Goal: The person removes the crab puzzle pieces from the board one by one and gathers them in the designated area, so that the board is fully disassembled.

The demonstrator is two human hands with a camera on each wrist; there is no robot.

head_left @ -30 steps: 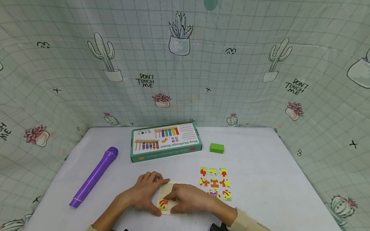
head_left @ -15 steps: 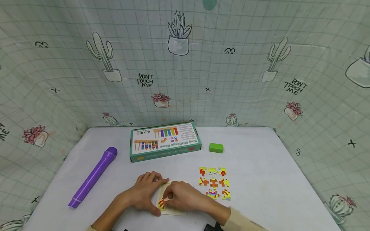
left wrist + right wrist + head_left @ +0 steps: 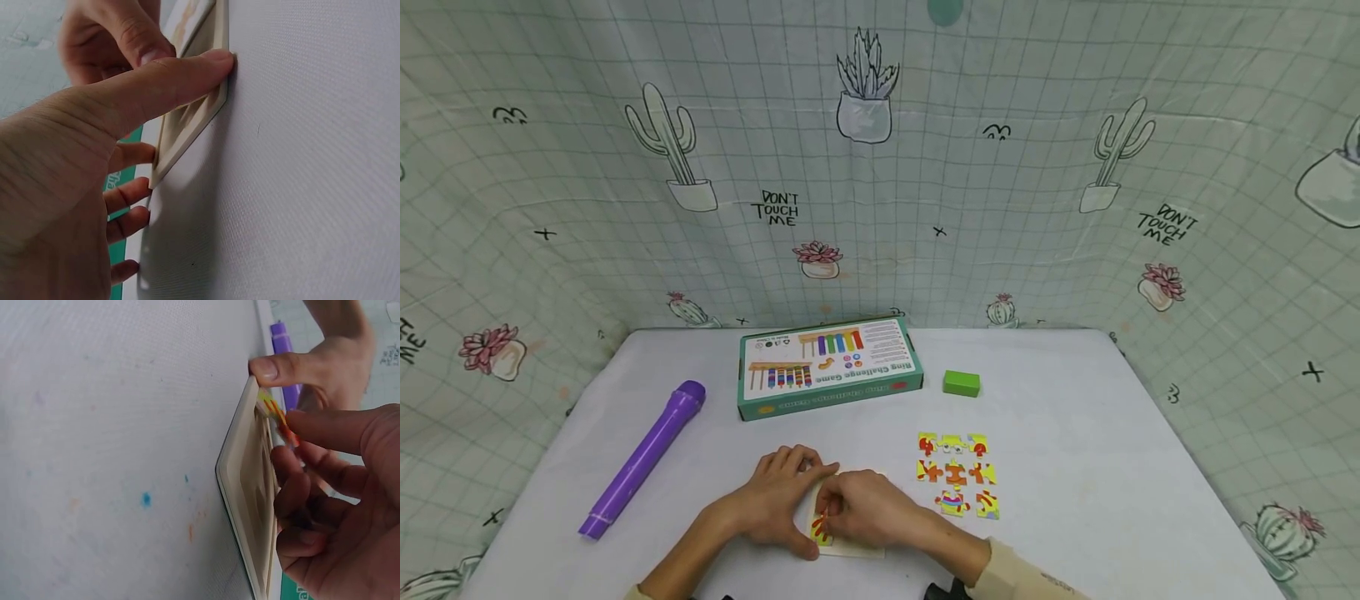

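A shallow wooden puzzle tray (image 3: 859,551) lies near the table's front, partly hidden by both hands. My left hand (image 3: 767,507) holds it at its left side, the thumb on the near corner and the index finger at the far edge. Over the tray, my right hand (image 3: 878,510) pinches a yellow and red puzzle piece (image 3: 270,406) between thumb and fingers. That piece is tilted, one end at the tray's corner beside the left thumb, in the right wrist view. To the right, several loose puzzle pieces (image 3: 955,474) lie in rows.
A green and white Ring Challenge Game box (image 3: 831,369) lies at the back, with a green block (image 3: 962,383) to its right. A purple tube (image 3: 643,458) with a rounded end lies at the left. Behind the table hangs a cactus-print cloth (image 3: 880,208).
The right hand's fingers have gone from an extended index finger on the piece to a pinch on it, moving slightly left. The left hand and tray stay in place.
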